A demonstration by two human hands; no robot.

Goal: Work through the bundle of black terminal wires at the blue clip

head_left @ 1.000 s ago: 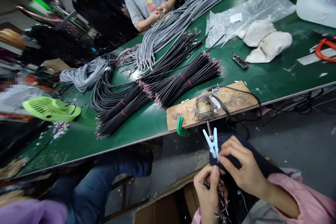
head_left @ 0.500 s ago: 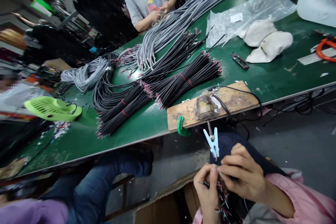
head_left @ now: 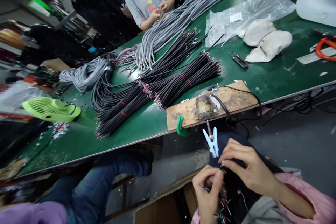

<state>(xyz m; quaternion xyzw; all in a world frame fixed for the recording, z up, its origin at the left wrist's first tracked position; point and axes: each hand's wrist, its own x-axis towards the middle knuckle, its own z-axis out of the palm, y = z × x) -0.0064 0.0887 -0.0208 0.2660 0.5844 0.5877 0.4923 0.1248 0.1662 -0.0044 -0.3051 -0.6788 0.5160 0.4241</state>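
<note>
My left hand (head_left: 208,189) is closed, with thumb and forefinger pinching the end of a dark cable (head_left: 221,168). Below it hangs a bunch of dark cables (head_left: 225,203) with red and white stripped wire ends, partly hidden by the hand. My right hand (head_left: 243,166) is closed in a pinch at the thin wires coming out of that cable end. Just above both fingertips, a light blue clothespin (head_left: 213,143) is fixed to a metal rod (head_left: 209,126). The rod sticks out from a tape-wrapped block (head_left: 205,106) on a wooden board (head_left: 181,112).
A green clamp (head_left: 181,126) grips the board at the table edge. On the green table (head_left: 126,148) lie black cable bundles (head_left: 189,80), grey cables (head_left: 173,24), snips (head_left: 238,59) and a white cloth (head_left: 270,40). An open cardboard box (head_left: 157,210) stands below. Across the table sits a co-worker (head_left: 149,3).
My right hand has shifted slightly, its fingertips now a little above the left thumb with small wire ends showing between them. The left hand has barely moved.
</note>
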